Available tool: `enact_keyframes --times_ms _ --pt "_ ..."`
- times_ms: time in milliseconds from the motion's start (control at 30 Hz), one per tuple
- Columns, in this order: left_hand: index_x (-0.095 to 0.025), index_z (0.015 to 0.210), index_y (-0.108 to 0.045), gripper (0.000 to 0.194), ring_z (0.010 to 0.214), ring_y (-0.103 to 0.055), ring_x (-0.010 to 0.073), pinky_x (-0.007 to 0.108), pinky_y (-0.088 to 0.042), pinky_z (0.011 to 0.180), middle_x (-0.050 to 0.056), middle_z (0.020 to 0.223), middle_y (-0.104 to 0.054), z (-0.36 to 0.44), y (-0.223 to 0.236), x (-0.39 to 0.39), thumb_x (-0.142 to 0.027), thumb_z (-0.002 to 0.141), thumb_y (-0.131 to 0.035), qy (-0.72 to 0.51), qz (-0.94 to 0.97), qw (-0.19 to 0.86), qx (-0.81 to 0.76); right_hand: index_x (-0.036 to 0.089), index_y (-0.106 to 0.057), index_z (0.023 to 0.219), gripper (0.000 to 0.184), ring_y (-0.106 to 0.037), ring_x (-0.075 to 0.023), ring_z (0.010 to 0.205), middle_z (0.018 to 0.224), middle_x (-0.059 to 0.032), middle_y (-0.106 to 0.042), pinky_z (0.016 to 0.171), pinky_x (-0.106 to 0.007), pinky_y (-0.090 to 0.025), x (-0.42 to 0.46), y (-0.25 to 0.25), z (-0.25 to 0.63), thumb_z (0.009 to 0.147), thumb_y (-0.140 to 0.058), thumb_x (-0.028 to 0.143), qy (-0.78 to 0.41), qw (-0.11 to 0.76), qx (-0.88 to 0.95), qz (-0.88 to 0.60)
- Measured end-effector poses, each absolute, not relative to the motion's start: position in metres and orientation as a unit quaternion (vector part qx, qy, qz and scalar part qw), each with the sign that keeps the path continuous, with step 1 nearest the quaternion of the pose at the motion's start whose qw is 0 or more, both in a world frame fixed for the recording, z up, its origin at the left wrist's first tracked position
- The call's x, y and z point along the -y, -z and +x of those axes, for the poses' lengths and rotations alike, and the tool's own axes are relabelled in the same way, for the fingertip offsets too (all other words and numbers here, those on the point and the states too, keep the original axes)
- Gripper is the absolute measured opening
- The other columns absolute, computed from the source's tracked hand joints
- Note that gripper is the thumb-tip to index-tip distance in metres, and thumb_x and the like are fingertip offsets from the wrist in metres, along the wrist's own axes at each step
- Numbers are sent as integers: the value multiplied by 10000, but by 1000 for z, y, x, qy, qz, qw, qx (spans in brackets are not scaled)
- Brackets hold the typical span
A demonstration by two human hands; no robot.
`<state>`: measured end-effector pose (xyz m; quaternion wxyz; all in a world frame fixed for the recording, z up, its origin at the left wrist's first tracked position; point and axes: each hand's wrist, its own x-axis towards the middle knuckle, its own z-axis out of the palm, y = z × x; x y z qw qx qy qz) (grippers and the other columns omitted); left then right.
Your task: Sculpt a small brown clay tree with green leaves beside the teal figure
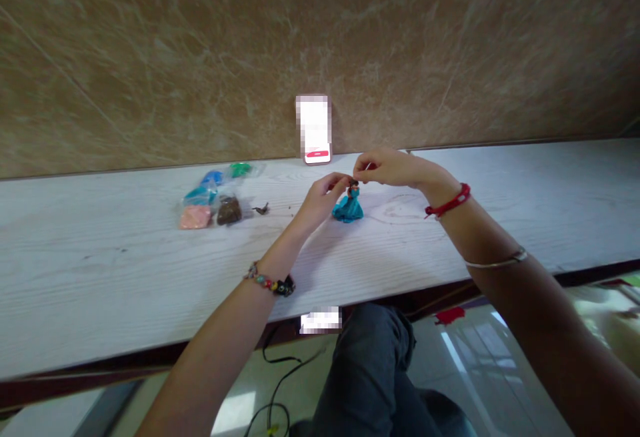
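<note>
A small clay doll (349, 209) in a wide turquoise dress stands upright on the white table, its dark-haired head between my hands. The fingertips of my left hand (323, 200) are closed at the left side of the doll's head. From the right, my right hand (390, 168) comes in with thumb and fingers pinched at the top of the head; what they pinch is too small to make out. A scrap of dark brown clay (261, 209) lies on the table to the left of the doll.
Bags of brown clay (229, 210), pink clay (195, 216), and blue and green clay (241, 169) lie at the left. A phone (315, 130) leans upright against the marbled wall (200, 57). The white table's (125, 290) front edge runs above my knee.
</note>
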<state>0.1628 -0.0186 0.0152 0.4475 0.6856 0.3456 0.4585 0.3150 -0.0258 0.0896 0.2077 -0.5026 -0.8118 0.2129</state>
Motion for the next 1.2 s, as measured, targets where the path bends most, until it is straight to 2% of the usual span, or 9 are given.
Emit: enact_keyframes --times_ms 400,600,767,1200 --pt "-155 768 -581 141 690 -540 101 223 -391 582 28 763 -630 162 -15 18 -271 789 -504 -460 689 445 -339 163 -615 591 157 -553 -113 568 637 -38 -629 458 -232 -436 32 -87 315 723 -533 144 -279 248 766 -523" --pt "-154 772 -587 161 708 -540 102 222 -389 594 26 777 -632 162 -14 17 -283 796 -493 -461 692 439 -340 175 -639 610 126 -564 -111 575 627 -29 -638 422 -198 -425 29 -83 319 705 -558 190 -277 256 777 -505" --pt "-151 774 -582 157 694 -542 98 220 -394 589 26 771 -628 162 -14 18 -281 795 -496 -461 692 444 -334 164 -627 576 151 -543 -87 517 587 -19 -627 417 -188 -428 31 -86 315 706 -549 156 -267 241 778 -516" --pt "-151 753 -571 111 674 -557 103 241 -416 618 15 733 -624 163 -13 17 -254 770 -532 -466 685 453 -329 158 -613 546 159 -564 -101 510 577 -28 -640 411 -194 -418 33 -86 309 699 -572 149 -230 238 775 -538"
